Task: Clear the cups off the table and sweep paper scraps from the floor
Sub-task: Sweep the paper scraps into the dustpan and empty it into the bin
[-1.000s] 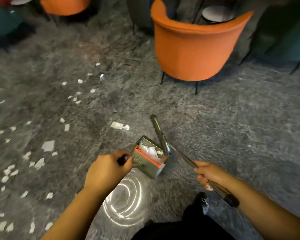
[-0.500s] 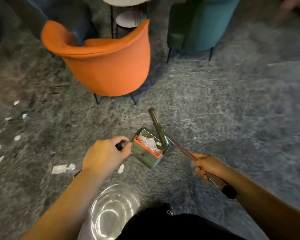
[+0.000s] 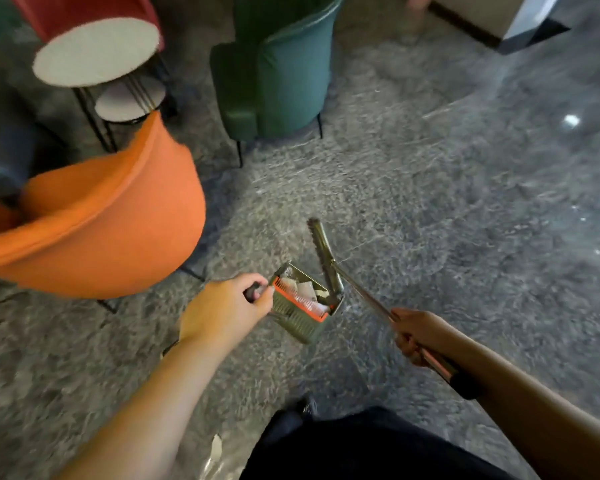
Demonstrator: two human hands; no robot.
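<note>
- Since the earlier frame the view swings right: the orange chair now fills the left side, and the paper scraps that lay on the floor at the left are out of view.
- Left hand curls around the short handle of the dustpan, which carries collected scraps just ahead of it.
- Right hand grips the broom; its long axis runs up-left, head beside the dustpan.
</note>
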